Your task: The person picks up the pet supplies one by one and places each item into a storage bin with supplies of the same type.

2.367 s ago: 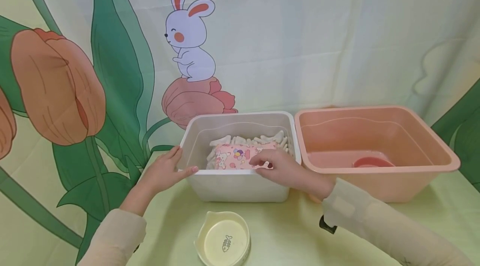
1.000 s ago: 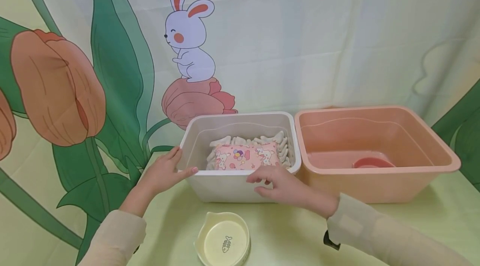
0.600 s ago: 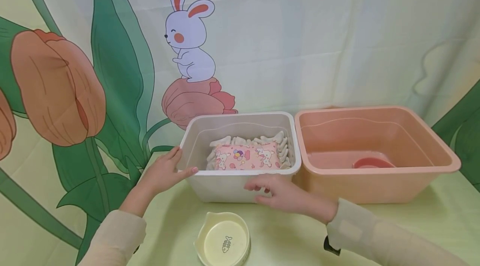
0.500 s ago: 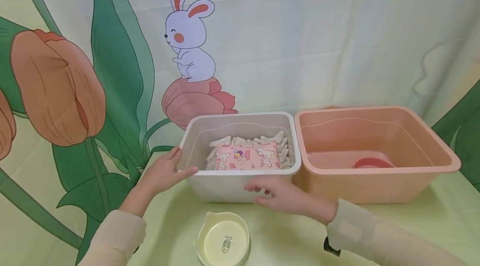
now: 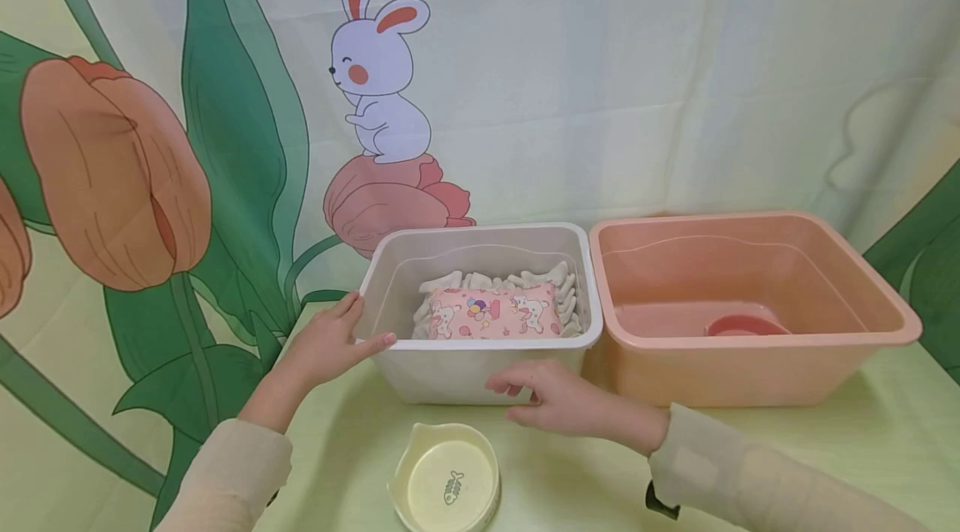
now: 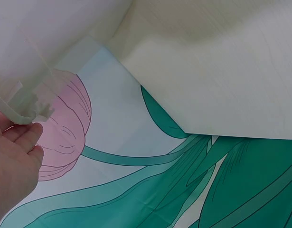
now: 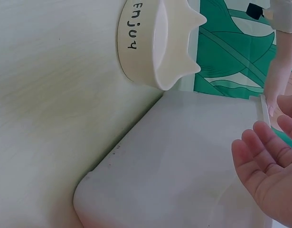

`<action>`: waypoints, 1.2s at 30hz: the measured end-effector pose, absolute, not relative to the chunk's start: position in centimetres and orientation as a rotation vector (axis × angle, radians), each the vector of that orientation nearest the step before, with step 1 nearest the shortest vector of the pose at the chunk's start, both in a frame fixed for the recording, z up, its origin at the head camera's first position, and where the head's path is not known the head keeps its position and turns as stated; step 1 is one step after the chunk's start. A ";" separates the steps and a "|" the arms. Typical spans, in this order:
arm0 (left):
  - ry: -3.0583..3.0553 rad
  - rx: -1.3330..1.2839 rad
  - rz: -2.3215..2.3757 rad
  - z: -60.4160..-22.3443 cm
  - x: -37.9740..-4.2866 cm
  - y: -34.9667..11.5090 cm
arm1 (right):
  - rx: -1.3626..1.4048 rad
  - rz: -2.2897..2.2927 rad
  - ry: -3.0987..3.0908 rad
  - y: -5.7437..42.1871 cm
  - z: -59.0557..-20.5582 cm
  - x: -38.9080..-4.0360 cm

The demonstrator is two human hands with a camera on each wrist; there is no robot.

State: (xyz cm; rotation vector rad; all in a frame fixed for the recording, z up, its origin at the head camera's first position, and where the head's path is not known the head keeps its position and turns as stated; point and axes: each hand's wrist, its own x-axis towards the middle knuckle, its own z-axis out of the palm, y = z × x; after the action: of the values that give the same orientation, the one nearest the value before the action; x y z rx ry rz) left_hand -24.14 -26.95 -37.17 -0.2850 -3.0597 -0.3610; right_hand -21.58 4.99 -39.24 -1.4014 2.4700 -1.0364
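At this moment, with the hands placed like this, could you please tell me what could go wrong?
The right hand is near the cream bowl; lowering it carelessly might knock the bowl. The left hand is at the near left corner of the white bin, so a pull there could twist the bin. The white bin stands close beside the pink bin, so a sideways push might shift both.

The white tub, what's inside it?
A pink printed packet, with pale lumpy pieces around its back and sides. What's under the packet, or low behind the white tub's front wall, is hidden.
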 end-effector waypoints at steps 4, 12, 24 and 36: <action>-3.048 -0.294 -0.353 -37.2 -24.2 -27.0 | -1.405 -1.039 2.459 4.9 -39.4 -21.6; -3.061 -0.282 -0.353 -37.2 -24.3 -27.0 | -1.340 -1.062 2.431 4.6 -40.2 -21.5; -3.072 -0.270 -0.368 -37.0 -24.2 -26.9 | -1.250 -1.077 2.383 4.2 -41.8 -21.3; -3.066 -0.277 -0.376 -37.2 -24.1 -27.0 | -1.166 -1.103 2.329 4.0 -43.4 -21.1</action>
State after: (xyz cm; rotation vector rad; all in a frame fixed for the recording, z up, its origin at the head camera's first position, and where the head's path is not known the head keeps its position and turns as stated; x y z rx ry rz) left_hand -24.10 -27.05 -37.22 -0.2767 -3.0662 -0.3758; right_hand -21.09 3.96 -43.36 -1.1659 2.3292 -1.1028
